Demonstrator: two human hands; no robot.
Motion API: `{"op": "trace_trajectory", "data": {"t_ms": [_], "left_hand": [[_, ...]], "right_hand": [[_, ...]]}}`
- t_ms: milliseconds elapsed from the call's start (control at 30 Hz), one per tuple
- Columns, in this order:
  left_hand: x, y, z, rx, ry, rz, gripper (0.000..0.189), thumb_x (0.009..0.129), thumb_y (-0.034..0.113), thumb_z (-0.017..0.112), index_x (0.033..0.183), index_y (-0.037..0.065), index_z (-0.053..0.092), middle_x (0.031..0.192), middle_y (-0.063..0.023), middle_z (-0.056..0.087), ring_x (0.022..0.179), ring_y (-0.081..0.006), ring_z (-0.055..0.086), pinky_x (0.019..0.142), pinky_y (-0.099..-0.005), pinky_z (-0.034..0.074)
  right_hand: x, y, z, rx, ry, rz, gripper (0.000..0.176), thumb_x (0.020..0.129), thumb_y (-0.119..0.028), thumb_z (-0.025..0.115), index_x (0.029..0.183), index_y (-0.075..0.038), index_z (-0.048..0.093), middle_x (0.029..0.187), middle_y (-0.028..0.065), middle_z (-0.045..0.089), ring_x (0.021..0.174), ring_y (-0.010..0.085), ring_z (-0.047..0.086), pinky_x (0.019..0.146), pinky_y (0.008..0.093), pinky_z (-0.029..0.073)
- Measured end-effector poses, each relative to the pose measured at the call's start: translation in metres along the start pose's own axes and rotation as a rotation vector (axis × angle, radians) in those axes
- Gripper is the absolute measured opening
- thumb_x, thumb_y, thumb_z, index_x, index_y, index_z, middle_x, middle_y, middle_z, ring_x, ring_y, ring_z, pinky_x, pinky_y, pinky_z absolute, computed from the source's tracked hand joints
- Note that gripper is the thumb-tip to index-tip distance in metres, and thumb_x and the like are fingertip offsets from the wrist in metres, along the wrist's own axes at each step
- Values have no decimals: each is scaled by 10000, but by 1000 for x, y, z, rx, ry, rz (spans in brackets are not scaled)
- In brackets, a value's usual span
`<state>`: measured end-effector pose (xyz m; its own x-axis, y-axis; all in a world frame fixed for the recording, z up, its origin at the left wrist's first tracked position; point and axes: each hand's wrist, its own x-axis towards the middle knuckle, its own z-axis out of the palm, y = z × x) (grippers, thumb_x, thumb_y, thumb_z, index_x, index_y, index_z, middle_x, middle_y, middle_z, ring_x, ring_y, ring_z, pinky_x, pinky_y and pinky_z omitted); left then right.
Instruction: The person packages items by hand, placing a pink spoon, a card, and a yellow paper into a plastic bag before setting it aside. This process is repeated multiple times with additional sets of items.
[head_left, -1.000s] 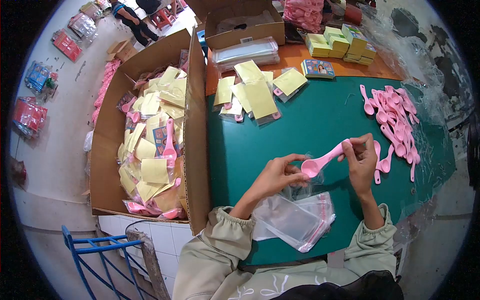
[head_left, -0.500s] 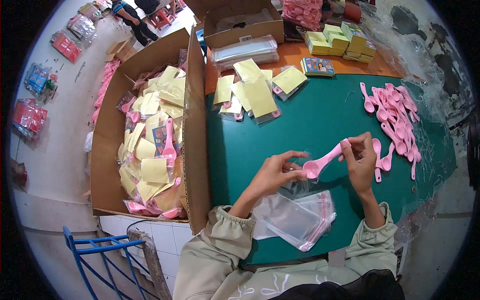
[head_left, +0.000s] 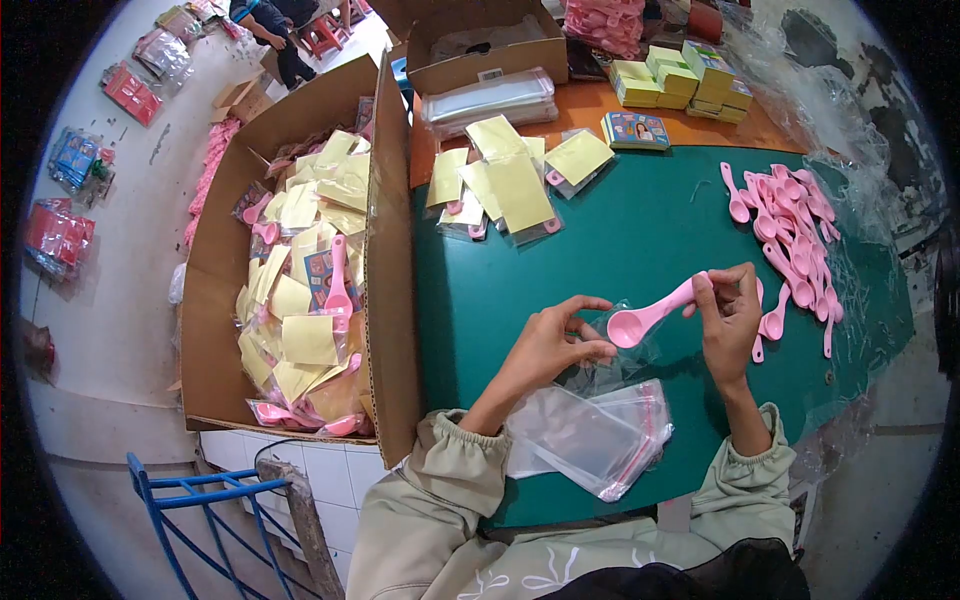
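Over a green worktop [head_left: 600,240], a pink spoon [head_left: 652,313] lies between two hands. The right hand's grip [head_left: 703,293] pinches its handle end; the left hand's grip [head_left: 603,330], thumb and fingers parted, holds a clear bag [head_left: 622,368] beside the bowl. The spoon's long axis slants, handle up and rightward, bowl down and leftward.

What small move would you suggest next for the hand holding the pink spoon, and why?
Probably the right hand should ease the pink spoon bowl-first into the clear bag: it grips the handle end, and the bowl points toward the left hand, where the bag is.
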<state>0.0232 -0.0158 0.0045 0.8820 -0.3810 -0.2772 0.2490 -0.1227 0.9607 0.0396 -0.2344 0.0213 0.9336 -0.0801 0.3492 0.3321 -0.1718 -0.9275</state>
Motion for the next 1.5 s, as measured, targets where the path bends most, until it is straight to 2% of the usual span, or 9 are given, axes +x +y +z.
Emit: {"op": "trace_trajectory", "data": {"t_ms": [267, 367, 767, 867, 1067, 1167, 1367, 1467, 1500], "left_hand": [[4, -7, 1, -88, -27, 38, 430, 798, 74, 687, 1193, 29, 524, 855, -82, 677, 793, -107, 629, 689, -233, 500], [3, -6, 3, -109, 23, 52, 410, 771, 106, 715, 1147, 39, 566, 811, -65, 682, 703, -84, 614, 634, -243, 483], [2, -6, 3, -62, 1, 59, 435, 746, 106, 737, 1139, 37, 564, 699, -28, 659, 643, -71, 602, 614, -219, 457], [3, -8, 2, -155, -21, 16, 472, 759, 90, 732, 1183, 34, 531, 742, -17, 645, 697, -64, 596, 596, -191, 437], [4, -8, 2, -43, 0, 6, 451, 782, 73, 707, 1190, 28, 522, 834, -64, 664, 734, -92, 608, 670, -220, 486], [7, -13, 4, -196, -34, 48, 432, 804, 69, 684, 1199, 31, 514, 903, -94, 668, 780, -98, 609, 694, -225, 491], [3, -6, 4, -185, -9, -19, 370, 884, 155, 602, 1212, 19, 497, 967, -114, 664, 874, -106, 599, 738, -238, 486], [6, -14, 7, -143, -8, 135, 354, 927, 248, 539, 1195, 17, 526, 924, -62, 655, 839, -86, 578, 730, -231, 475], [5, -12, 7, -159, -16, 84, 336, 927, 257, 538, 1155, 10, 554, 864, -40, 639, 794, -78, 568, 699, -228, 474]], "right_hand": [[-1, -2, 2, -16, -63, 34, 134, 869, -29, 588, 869, -17, 454, 727, 71, 599, 588, 94, 580, 532, 203, 458], [-1, -2, 2, -27, -72, 41, 129, 869, -29, 588, 862, -18, 459, 726, 68, 604, 591, 93, 584, 525, 202, 457], [2, -6, -1, 15, 29, 28, 133, 881, -41, 577, 892, -20, 447, 742, 73, 592, 598, 87, 577, 523, 188, 439], [0, -3, 1, -25, -7, 42, 131, 881, -41, 577, 887, -19, 448, 732, 71, 595, 594, 88, 578, 522, 191, 442], [-2, 0, 3, -28, -36, 64, 127, 876, -39, 581, 875, -15, 457, 733, 73, 601, 602, 90, 587, 531, 198, 456], [-4, -2, 6, -26, -84, 76, 128, 871, -37, 585, 872, -11, 459, 740, 78, 606, 605, 94, 590, 531, 205, 464], [-7, -5, 7, -12, -181, 81, 136, 861, -30, 592, 880, -3, 460, 749, 84, 615, 622, 107, 605, 541, 220, 485], [-9, -4, 8, -26, -253, 108, 140, 861, -32, 593, 877, -2, 456, 745, 90, 619, 627, 112, 610, 549, 223, 489], [-8, -4, 8, -19, -239, 100, 140, 862, -34, 592, 881, -2, 457, 742, 90, 619, 626, 113, 610, 548, 224, 488]]}}
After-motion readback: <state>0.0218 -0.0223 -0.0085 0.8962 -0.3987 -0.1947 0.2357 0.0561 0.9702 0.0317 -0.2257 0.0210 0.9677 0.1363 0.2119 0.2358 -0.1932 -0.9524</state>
